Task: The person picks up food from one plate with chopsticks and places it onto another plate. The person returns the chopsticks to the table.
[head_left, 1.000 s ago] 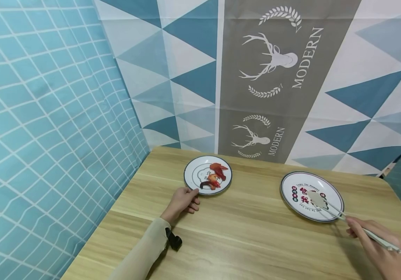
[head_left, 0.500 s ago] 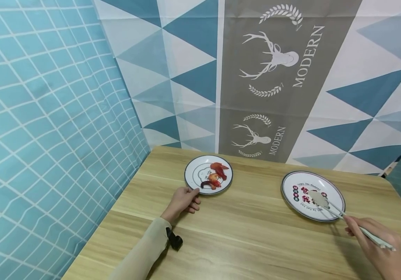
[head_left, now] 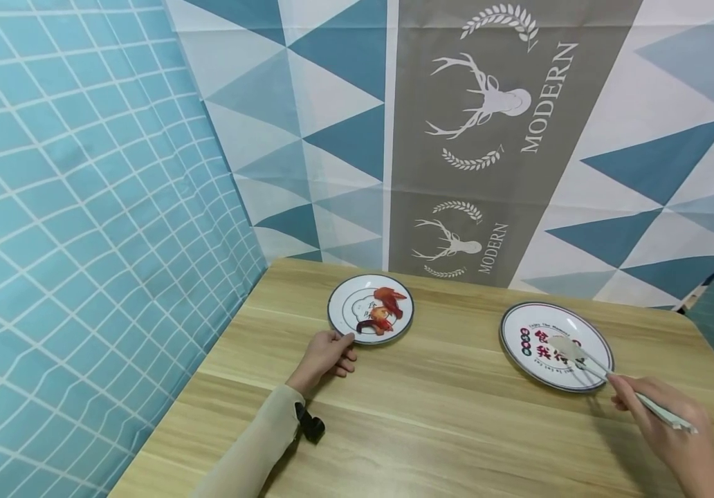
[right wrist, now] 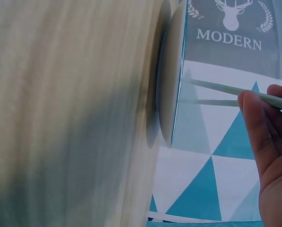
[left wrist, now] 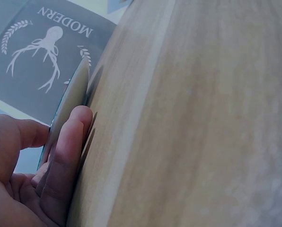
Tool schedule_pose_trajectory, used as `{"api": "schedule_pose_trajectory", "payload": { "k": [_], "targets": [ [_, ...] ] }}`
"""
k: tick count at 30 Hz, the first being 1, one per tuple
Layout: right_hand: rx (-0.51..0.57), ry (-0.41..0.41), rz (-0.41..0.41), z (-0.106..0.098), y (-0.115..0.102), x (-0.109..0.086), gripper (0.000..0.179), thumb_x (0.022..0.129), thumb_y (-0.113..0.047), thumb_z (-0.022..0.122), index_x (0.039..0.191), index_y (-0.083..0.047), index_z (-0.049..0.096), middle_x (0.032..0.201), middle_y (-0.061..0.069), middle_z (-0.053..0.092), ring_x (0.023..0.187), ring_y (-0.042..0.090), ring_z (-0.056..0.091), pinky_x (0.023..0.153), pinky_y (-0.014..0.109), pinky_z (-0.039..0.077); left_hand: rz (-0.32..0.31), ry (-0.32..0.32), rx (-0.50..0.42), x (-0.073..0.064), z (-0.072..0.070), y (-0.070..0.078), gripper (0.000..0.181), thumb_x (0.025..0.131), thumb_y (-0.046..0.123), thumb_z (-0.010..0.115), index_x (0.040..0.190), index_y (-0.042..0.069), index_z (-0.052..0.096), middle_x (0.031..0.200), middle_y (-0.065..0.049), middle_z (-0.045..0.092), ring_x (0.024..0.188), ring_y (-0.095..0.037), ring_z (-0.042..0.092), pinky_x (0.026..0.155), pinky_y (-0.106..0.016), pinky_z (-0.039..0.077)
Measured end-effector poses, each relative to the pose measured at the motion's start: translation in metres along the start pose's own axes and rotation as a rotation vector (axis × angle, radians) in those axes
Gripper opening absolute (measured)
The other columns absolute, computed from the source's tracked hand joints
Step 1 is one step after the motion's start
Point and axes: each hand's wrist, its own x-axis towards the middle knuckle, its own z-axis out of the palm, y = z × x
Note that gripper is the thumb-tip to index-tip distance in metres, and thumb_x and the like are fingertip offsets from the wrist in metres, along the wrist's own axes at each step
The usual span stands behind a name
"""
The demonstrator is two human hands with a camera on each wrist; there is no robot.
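Note:
My left hand point(head_left: 326, 354) grips the near rim of a small white plate point(head_left: 343, 315) with a dark edge. In the left wrist view the thumb lies on one side of that plate's rim point(left wrist: 67, 101) and the fingers on the other. Several glossy red and brown food pieces point(head_left: 388, 301) lie on the plate's right half. At the right, my right hand point(head_left: 671, 418) holds pale green chopsticks point(head_left: 662, 413). Their tips meet a thin whitish slice point(head_left: 561, 344) over a larger white plate point(head_left: 595, 337) with red lettering. The right wrist view shows this plate edge-on, hiding the slice.
Both plates stand apart near the back of a wooden table point(head_left: 444, 415). A patterned cloth point(head_left: 344, 138) hangs right behind the table, and a blue grid-patterned cloth point(head_left: 83, 207) lines its left side. A black strap point(head_left: 310, 423) is worn on the left wrist.
The chopstick tips have drawn closer together at the whitish slice, which has shifted slightly up and left, showing more lettering. The right hand moved slightly left. The left hand and small plate stay put.

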Motion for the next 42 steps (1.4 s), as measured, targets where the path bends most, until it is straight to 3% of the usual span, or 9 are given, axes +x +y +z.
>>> {"api": "schedule_pose_trajectory", "payload": {
  "k": [7,15,21,25,28,32,38,39,42],
  "targets": [
    [0.077,0.03,0.12,0.008,0.009,0.002,0.009,0.083,0.001,0.082,0.076,-0.003,0.078,0.061,0.002,0.069,0.065,-0.029,0.045,0.057,-0.003,0.039,-0.009,-0.016,0.009,-0.002,-0.001,-0.001,0.039,0.106,0.035,0.057,0.104,-0.004,0.063,0.084,-0.01,0.072,0.059,-0.011,0.07,0.054,-0.026,0.062],
    [0.166,0.036,0.272,0.019,0.014,0.003,0.004,0.089,-0.007,0.08,0.087,-0.004,0.081,0.067,-0.016,0.068,0.068,-0.025,0.052,0.065,-0.004,0.04,-0.009,-0.011,0.013,-0.004,0.001,0.0,0.04,0.106,0.036,0.057,0.105,-0.004,0.063,0.085,-0.01,0.073,0.06,-0.011,0.07,0.054,-0.026,0.062],
    [0.16,-0.028,0.424,0.018,0.01,0.002,0.02,0.099,-0.021,0.07,0.091,-0.006,0.08,0.069,-0.013,0.07,0.066,-0.02,0.055,0.061,-0.002,0.039,-0.005,-0.012,0.008,-0.003,0.001,0.0,0.041,0.106,0.036,0.057,0.105,-0.004,0.063,0.085,-0.01,0.073,0.059,-0.011,0.07,0.053,-0.026,0.062],
    [0.164,-0.089,0.5,0.016,0.011,0.006,0.035,0.106,-0.028,0.058,0.104,0.0,0.078,0.071,-0.02,0.068,0.066,-0.021,0.055,0.058,0.0,0.04,0.003,-0.006,0.008,-0.001,0.0,0.0,0.039,0.106,0.035,0.057,0.103,-0.003,0.062,0.083,-0.01,0.073,0.059,-0.011,0.07,0.054,-0.026,0.062],
    [0.195,-0.162,0.533,0.013,0.014,0.011,0.047,0.109,-0.032,0.049,0.115,0.008,0.073,0.076,-0.011,0.074,0.065,-0.018,0.058,0.056,0.001,0.042,0.002,-0.003,0.007,0.0,0.0,0.001,0.038,0.106,0.034,0.056,0.103,-0.003,0.063,0.084,-0.01,0.073,0.059,-0.011,0.07,0.054,-0.026,0.062],
    [0.222,-0.288,0.548,0.007,0.018,0.021,0.06,0.112,-0.038,0.037,0.121,0.015,0.065,0.085,0.014,0.077,0.065,-0.013,0.06,0.055,0.004,0.042,-0.01,0.002,0.011,-0.001,0.0,0.001,0.037,0.106,0.033,0.057,0.104,-0.003,0.063,0.084,-0.01,0.073,0.06,-0.011,0.07,0.055,-0.026,0.062],
    [0.353,-0.323,0.49,-0.003,0.028,0.039,0.058,0.113,-0.028,0.036,0.124,0.026,0.054,0.087,0.021,0.075,0.067,-0.01,0.064,0.056,0.013,0.056,-0.006,0.006,0.019,-0.001,0.0,0.0,0.038,0.106,0.034,0.056,0.105,-0.003,0.063,0.085,-0.01,0.072,0.06,-0.012,0.07,0.055,-0.026,0.062],
    [0.37,-0.358,0.501,-0.006,0.03,0.043,0.06,0.113,-0.03,0.034,0.128,0.027,0.051,0.089,0.024,0.075,0.069,-0.012,0.063,0.062,0.022,0.061,-0.003,0.005,0.02,-0.002,0.0,0.0,0.038,0.106,0.034,0.056,0.105,-0.003,0.063,0.085,-0.01,0.072,0.06,-0.011,0.07,0.055,-0.026,0.062],
    [0.359,-0.399,0.497,-0.012,0.035,0.05,0.06,0.113,-0.032,0.034,0.13,0.024,0.051,0.093,0.026,0.075,0.073,-0.014,0.062,0.062,0.017,0.057,0.001,0.003,0.022,-0.002,0.0,0.001,0.038,0.106,0.034,0.056,0.104,-0.003,0.063,0.084,-0.01,0.073,0.06,-0.011,0.07,0.055,-0.026,0.062]
  ]
}}
